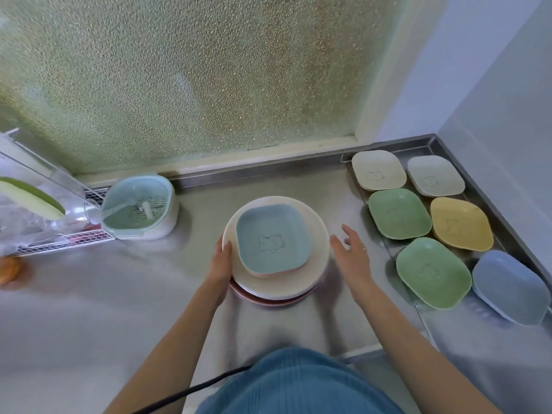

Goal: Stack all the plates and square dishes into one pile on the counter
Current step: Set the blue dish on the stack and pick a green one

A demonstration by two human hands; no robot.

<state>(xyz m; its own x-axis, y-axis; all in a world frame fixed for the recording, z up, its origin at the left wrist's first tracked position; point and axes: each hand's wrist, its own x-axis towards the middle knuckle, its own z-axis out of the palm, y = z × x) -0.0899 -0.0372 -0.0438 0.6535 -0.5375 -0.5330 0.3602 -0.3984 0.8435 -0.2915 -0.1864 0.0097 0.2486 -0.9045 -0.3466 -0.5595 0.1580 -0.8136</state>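
Note:
A pile of round plates (316,234), cream on top and pink at the bottom, stands in the middle of the steel counter (119,294). A light blue square dish (273,237) lies on top of the pile, with a pink one under it. My left hand (221,258) rests against the pile's left rim. My right hand (351,252) hovers open just right of the pile, fingers spread, touching nothing. To the right lie several single square dishes: cream (378,170), grey (434,176), two green (398,213) (433,271), yellow (461,224) and blue (510,286).
A pale green strainer basket (139,206) in a white bowl stands at the back left beside a wire dish rack (44,222). Frosted glass rises behind the counter, a wall closes the right side. A black cable (191,391) runs near my body.

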